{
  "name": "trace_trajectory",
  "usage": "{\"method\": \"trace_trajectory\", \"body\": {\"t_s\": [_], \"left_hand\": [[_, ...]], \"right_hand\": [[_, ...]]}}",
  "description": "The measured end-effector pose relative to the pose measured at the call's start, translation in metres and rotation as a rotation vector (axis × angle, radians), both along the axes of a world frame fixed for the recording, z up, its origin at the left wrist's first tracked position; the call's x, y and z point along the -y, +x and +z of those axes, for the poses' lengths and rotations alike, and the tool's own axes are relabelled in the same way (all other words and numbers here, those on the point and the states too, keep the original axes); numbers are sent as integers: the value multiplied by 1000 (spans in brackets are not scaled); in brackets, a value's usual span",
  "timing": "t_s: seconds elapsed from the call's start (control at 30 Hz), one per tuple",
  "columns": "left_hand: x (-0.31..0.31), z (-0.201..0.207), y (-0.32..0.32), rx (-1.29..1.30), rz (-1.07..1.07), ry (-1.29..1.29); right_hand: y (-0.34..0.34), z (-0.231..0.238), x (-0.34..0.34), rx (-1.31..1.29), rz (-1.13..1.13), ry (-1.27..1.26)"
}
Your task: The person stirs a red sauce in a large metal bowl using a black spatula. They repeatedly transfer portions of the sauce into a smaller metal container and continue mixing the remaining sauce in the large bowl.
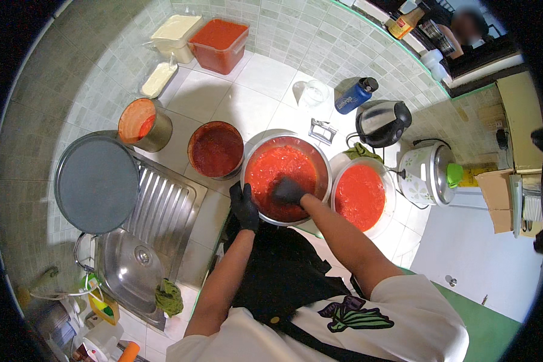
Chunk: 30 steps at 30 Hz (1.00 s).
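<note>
A large steel bowl (321,158) full of chunky red sauce (277,169) stands on the white tiled counter in front of me. My left hand (245,207), in a black glove, grips the bowl's near-left rim. My right hand (288,191), also black-gloved, is sunk into the sauce in the near part of the bowl, fingers curled; whether it holds anything in the sauce is hidden. Both bare forearms come up from below.
A white bowl of red sauce (360,196) sits right of the steel bowl, a darker sauce pot (216,149) left of it. Behind are an open tin (142,124), tubs (219,45), kettle (381,122) and rice cooker (426,173). A sink (133,265) with a round pan (96,182) lies left.
</note>
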State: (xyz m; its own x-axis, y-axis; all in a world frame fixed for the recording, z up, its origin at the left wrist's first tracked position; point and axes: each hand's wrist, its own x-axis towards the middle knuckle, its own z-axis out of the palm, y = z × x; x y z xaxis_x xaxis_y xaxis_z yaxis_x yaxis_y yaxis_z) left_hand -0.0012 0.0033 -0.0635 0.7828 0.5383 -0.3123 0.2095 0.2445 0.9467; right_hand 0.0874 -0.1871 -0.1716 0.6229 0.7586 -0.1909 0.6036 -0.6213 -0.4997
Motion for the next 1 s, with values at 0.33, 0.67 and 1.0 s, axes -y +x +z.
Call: {"method": "trace_trajectory", "body": {"t_s": [0.33, 0.67, 1.0], "left_hand": [[6, 14, -2, -42, 8, 109], [5, 47, 0, -130, -44, 139], [-1, -5, 1, -233, -14, -34]], "right_hand": [[28, 48, -9, -11, -40, -224], [6, 4, -58, 61, 156, -137], [-33, 87, -54, -492, -240, -120]]}}
